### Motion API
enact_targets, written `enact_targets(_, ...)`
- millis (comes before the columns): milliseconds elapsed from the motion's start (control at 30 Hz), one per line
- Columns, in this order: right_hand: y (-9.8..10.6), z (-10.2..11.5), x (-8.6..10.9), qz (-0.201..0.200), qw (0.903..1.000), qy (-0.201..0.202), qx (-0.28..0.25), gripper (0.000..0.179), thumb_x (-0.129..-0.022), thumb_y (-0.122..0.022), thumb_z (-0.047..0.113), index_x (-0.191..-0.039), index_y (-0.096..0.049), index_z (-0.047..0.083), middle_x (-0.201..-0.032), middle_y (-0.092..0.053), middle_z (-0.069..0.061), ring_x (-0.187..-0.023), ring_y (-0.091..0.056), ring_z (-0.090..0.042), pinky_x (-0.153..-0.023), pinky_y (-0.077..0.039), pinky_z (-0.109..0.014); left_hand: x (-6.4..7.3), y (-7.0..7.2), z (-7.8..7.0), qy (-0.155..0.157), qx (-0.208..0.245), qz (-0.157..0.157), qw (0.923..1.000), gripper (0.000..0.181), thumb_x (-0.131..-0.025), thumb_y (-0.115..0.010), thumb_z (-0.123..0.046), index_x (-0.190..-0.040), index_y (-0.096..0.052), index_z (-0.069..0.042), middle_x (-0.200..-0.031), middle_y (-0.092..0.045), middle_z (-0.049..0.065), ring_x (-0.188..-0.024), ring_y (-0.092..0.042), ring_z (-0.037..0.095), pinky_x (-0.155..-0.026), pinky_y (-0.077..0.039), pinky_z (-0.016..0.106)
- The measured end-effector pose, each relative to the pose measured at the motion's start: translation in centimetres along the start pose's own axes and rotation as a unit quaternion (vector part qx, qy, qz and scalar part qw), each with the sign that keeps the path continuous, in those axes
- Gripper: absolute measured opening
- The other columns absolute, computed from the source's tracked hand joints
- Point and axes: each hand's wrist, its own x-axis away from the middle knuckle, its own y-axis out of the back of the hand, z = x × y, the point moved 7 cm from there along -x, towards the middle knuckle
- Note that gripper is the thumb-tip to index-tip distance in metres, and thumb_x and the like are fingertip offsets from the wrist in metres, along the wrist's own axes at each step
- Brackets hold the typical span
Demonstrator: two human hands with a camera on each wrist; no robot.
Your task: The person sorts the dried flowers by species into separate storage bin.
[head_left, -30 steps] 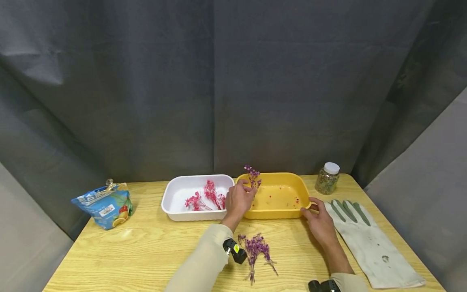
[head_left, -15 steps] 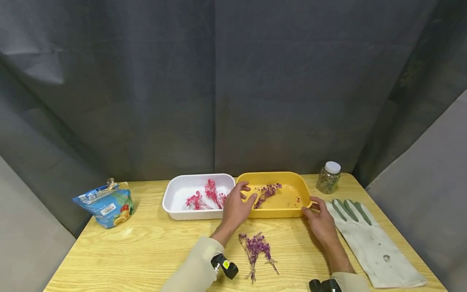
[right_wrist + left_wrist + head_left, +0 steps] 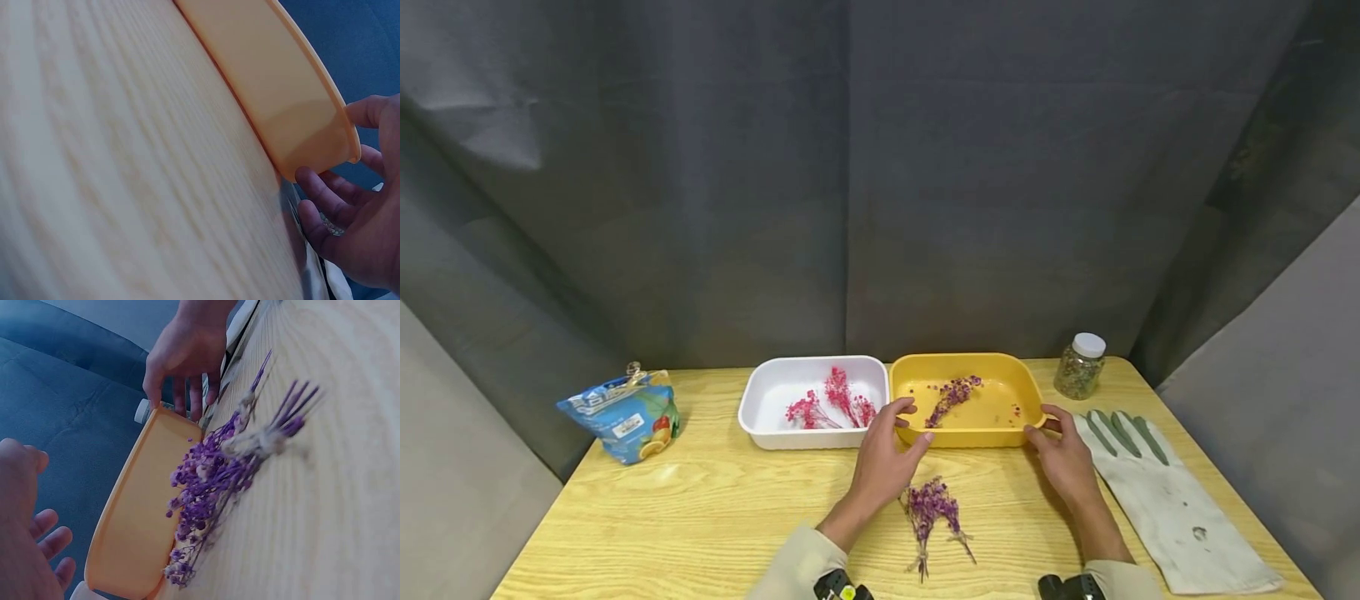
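Observation:
In the head view my left hand (image 3: 880, 467) hovers at the near left corner of the yellow tray (image 3: 981, 437), holding nothing, with thumb and fingers spread apart. A dried purple flower sprig (image 3: 953, 398) lies inside that tray at its left half. My right hand (image 3: 1065, 458) grips the tray's near right corner; in the right wrist view the thumb is on the rim and the fingers (image 3: 325, 194) lie against the end wall. Tied purple flower bunches (image 3: 931, 504) rest on the table in front of the tray, with string round their stems.
Beside the yellow tray stands a white tray (image 3: 812, 441) with pink dried flowers (image 3: 841, 392). A lidded jar (image 3: 1079, 368) and a glove (image 3: 1180, 508) are at the right. A blue pouch (image 3: 625, 421) stands far left. Dark curtain (image 3: 850, 183) backs the table.
My left hand has let go of the purple sprig, which now lies in the yellow tray, and has drawn back toward the near edge. My right hand stays at the tray's corner.

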Motion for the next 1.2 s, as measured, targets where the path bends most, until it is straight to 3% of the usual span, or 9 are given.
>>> enact_targets(300, 0.1, -0.1, 0.0, -0.003, 1.0000, -0.003, -0.004, 0.062, -0.098, -0.050, 0.043, -0.150, -0.027, 0.017, -0.142, -0.045, -0.017, -0.126, -0.053, -0.036, -0.099, -0.041, -0.046, 2.1, 0.8, 0.2, 0.013, 0.036, 0.004, 0.9993, 0.052, -0.089, -0.067, -0.037, -0.136, -0.048, -0.023, -0.126, -0.060, -0.005, -0.110, -0.059, 0.020, -0.095, -0.045, 0.047)
enact_targets(533, 0.0, -0.1, 0.0, -0.006, 1.0000, -0.005, -0.002, 0.062, -0.098, -0.050, 0.044, -0.149, -0.029, 0.017, -0.140, -0.047, -0.016, -0.124, -0.055, -0.033, -0.089, -0.046, -0.032, 3.5, 0.8, 0.6, 0.023, 0.043, 0.019, 0.9986, 0.052, -0.089, -0.067, -0.038, -0.133, -0.050, -0.017, -0.125, -0.059, -0.001, -0.107, -0.059, 0.019, -0.092, -0.047, 0.049)
enact_targets(900, -0.1, 0.1, 0.0, 0.003, 0.9999, -0.003, -0.012, 0.062, -0.098, -0.051, 0.043, -0.150, -0.028, 0.017, -0.139, -0.047, -0.015, -0.122, -0.057, -0.030, -0.078, -0.046, -0.018, 5.1, 0.4, 1.0, 0.037, 0.042, 0.043, 0.9975, 0.048, -0.087, -0.070, -0.033, -0.130, -0.051, -0.025, -0.122, -0.058, -0.003, -0.102, -0.062, 0.021, -0.084, -0.051, 0.038)
enact_targets(1200, -0.1, -0.1, -0.1, -0.005, 1.0000, -0.003, 0.001, 0.061, -0.098, -0.050, 0.043, -0.149, -0.029, 0.017, -0.139, -0.048, -0.015, -0.122, -0.056, -0.030, -0.081, -0.044, -0.021, 6.0, -0.2, 1.3, 0.068, 0.029, 0.064, 0.9952, 0.047, -0.086, -0.071, -0.034, -0.127, -0.054, -0.019, -0.117, -0.061, 0.005, -0.099, -0.061, 0.022, -0.080, -0.050, 0.030)
